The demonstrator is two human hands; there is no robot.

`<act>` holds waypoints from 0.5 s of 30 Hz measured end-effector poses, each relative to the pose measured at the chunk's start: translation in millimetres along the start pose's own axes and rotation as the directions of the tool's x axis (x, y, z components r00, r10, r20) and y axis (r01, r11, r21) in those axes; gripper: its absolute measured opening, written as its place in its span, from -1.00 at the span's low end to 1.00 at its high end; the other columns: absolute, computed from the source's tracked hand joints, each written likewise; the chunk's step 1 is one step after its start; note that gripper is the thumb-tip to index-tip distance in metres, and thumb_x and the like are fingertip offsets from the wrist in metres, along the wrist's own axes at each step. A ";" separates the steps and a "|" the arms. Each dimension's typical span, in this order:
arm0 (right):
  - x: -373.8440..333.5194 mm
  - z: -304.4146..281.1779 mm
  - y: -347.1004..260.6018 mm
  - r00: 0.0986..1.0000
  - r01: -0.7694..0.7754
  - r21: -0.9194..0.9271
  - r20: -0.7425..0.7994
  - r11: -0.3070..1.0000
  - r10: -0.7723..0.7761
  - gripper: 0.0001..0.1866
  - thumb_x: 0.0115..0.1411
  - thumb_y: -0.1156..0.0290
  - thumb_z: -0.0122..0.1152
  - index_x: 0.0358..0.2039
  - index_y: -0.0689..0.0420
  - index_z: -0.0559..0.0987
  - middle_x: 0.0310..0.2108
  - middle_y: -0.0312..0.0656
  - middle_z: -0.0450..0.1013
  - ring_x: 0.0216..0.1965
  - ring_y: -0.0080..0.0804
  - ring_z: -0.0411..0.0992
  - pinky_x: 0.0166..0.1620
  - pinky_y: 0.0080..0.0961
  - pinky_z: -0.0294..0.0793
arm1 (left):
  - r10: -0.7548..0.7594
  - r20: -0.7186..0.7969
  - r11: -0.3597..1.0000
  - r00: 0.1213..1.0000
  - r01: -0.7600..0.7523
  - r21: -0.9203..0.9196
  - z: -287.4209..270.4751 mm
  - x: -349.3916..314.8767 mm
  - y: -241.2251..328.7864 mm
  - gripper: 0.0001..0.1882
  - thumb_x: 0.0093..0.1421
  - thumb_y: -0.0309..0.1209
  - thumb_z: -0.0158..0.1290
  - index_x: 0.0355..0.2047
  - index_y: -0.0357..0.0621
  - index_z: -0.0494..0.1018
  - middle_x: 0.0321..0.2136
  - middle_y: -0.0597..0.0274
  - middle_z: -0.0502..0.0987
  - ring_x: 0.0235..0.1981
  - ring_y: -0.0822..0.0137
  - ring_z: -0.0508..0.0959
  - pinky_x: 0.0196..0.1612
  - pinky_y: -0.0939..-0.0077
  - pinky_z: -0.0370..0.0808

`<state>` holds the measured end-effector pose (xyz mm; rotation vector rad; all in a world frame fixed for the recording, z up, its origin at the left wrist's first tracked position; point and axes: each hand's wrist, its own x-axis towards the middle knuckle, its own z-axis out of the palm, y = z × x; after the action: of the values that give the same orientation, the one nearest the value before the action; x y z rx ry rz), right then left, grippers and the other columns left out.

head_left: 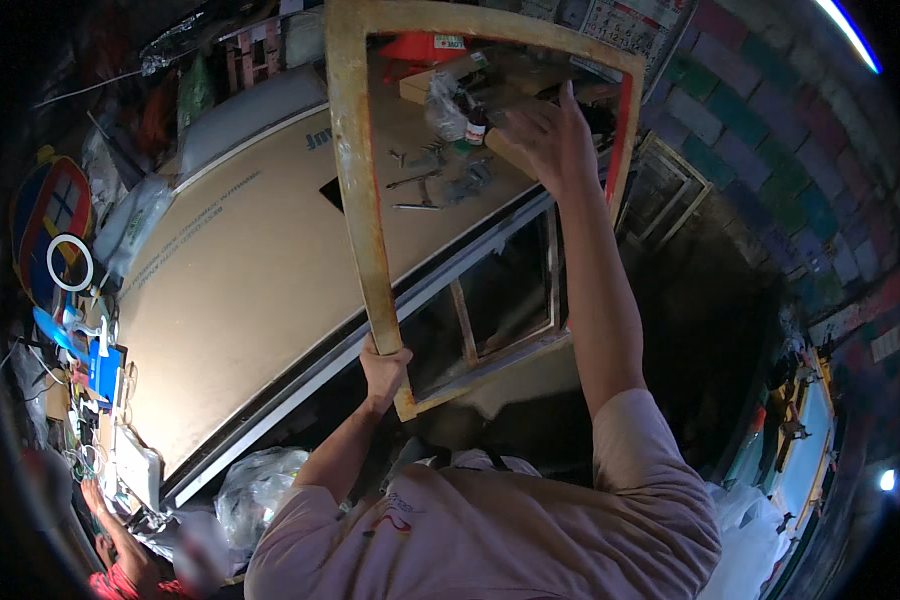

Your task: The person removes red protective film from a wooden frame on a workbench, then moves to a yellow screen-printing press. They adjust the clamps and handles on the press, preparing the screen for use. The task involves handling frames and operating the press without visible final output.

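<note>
A worn wooden window frame (355, 200), yellowish with reddish inner edges, stands tilted in front of me. My left hand (385, 370) is closed around its lower left side, near the bottom corner. My right hand (552, 140) is raised within the outline of the frame, near its right side. Its fingers are stretched out toward the left, slightly blurred, with the thumb pointing up; nothing shows in it. Whether there is a pane in the frame, and whether the right hand touches one, I cannot tell.
A large table with a brown board top (240, 260) extends left, holding metal hardware (460, 180), a small bottle (475, 133) and a plastic bag (447, 105). Another wooden frame (465, 320) leans below its edge. A person's arm (120, 530) shows at lower left. A painted brick wall (740, 130) stands right.
</note>
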<state>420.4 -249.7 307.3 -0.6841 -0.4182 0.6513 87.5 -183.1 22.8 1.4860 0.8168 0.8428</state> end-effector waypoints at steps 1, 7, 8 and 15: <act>8.9 1.6 -10.7 1.000 0.005 0.029 -0.007 1.000 -0.005 -0.07 0.32 -0.02 0.19 0.42 0.21 -0.09 0.32 0.25 0.01 0.37 0.07 0.10 0.26 0.07 0.36 | -0.010 -0.012 1.000 1.000 0.010 -0.010 15.3 -7.4 -8.1 -0.71 -0.08 -0.55 0.19 -0.33 -0.21 0.36 -0.50 0.34 0.45 -0.49 0.49 0.44 -0.40 0.53 0.45; 54.2 -40.9 -64.0 0.962 0.192 0.111 -0.219 0.975 -0.165 -0.31 0.31 -0.06 0.17 0.20 0.20 0.25 0.07 0.10 0.33 0.09 -0.04 0.41 0.11 0.04 0.49 | -0.161 0.014 0.986 0.987 0.160 0.040 75.2 -46.4 -52.2 -0.59 -0.08 -0.50 0.25 -0.20 -0.28 0.38 -0.51 0.29 0.49 -0.42 0.36 0.54 -0.33 0.44 0.49; 58.1 -55.2 -66.7 0.941 0.185 0.180 -0.315 0.966 -0.122 -0.49 0.34 -0.03 0.14 0.00 0.18 0.39 -0.12 -0.11 0.41 -0.10 -0.19 0.47 -0.02 -0.10 0.53 | -0.124 0.069 0.984 0.990 0.114 0.134 78.8 -43.4 -60.6 -0.55 -0.08 -0.49 0.26 -0.16 -0.29 0.38 -0.46 0.21 0.52 -0.39 0.27 0.57 -0.30 0.43 0.51; 13.4 -203.7 -4.4 0.856 -0.039 0.154 -0.504 0.987 0.113 -0.76 0.27 0.27 0.13 -0.13 0.12 0.46 -0.20 -0.22 0.46 -0.17 -0.25 0.52 -0.13 -0.31 0.60 | -0.091 0.462 0.598 0.882 -0.322 0.733 65.1 -0.1 -116.6 -0.48 0.02 -0.50 0.23 0.03 -0.30 0.41 -0.04 -0.10 0.51 -0.13 0.03 0.63 -0.04 0.33 0.58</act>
<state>544.1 -333.8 168.4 -0.7135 0.1506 0.5398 141.2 -206.8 -97.2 2.4572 0.7596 0.1272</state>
